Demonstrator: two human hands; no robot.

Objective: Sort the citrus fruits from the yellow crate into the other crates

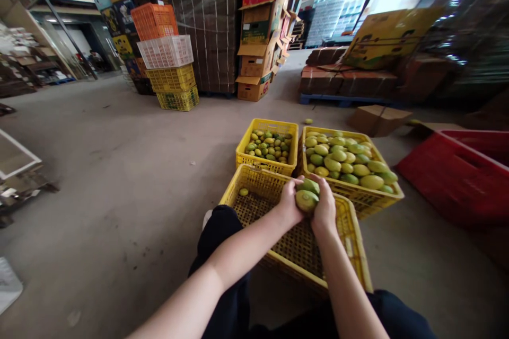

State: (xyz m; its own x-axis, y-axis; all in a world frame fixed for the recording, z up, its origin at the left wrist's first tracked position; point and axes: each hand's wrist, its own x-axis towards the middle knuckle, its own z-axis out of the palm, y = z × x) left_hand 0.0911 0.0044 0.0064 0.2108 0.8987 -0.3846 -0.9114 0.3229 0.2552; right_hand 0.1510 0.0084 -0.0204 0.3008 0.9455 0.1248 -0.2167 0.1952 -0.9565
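Two fruits (307, 201) we clasp between left hand (289, 204) and right hand (324, 209); near crate (292, 249) shows one fruit (243, 192), right crate (368, 204) seems full.

Site type: fruit warehouse. Beyond the right hand (325, 206), a crate (368, 202) holds loose fruit (340, 156). Ahead and left of the left hand (291, 204), a stack of crates (169, 53) stands on the grey floor (119, 169). Farther ahead of both hands, cartons (253, 66) rise in a column. Ahead and right, a blue pallet (342, 100) bears strapped cardboard (368, 85). At far right, a load (477, 37) stands in glossy plastic wrap.
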